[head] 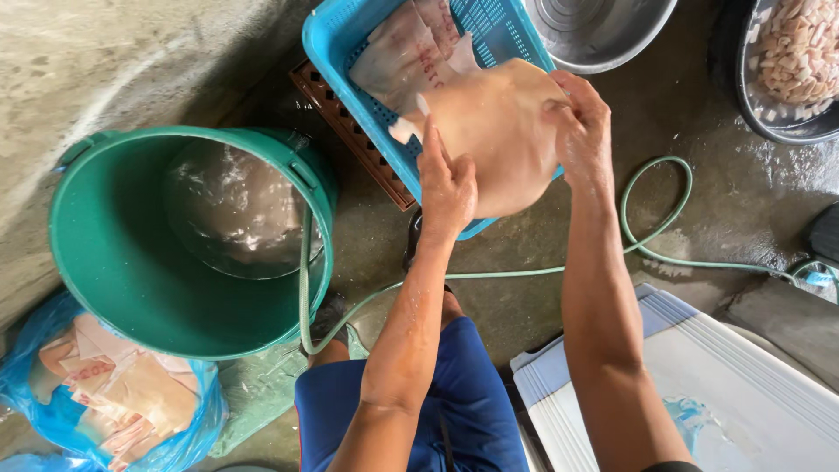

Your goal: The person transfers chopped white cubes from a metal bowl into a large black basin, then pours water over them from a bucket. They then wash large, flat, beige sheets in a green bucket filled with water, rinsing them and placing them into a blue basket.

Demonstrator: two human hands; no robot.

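Laying-down step, I judge: left hand and right hand both grasp pale skin sheet over blue basket; next, lower flat.

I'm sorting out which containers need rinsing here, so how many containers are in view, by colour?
Green: 1, the bucket with water in it.
Blue: 2, the slotted basket under the pale slab of meat that the left hand and right hand hold, and the plastic bag.
Metal: 1, the basin.
Dark: 1, the tub of cut pieces.
Total: 5
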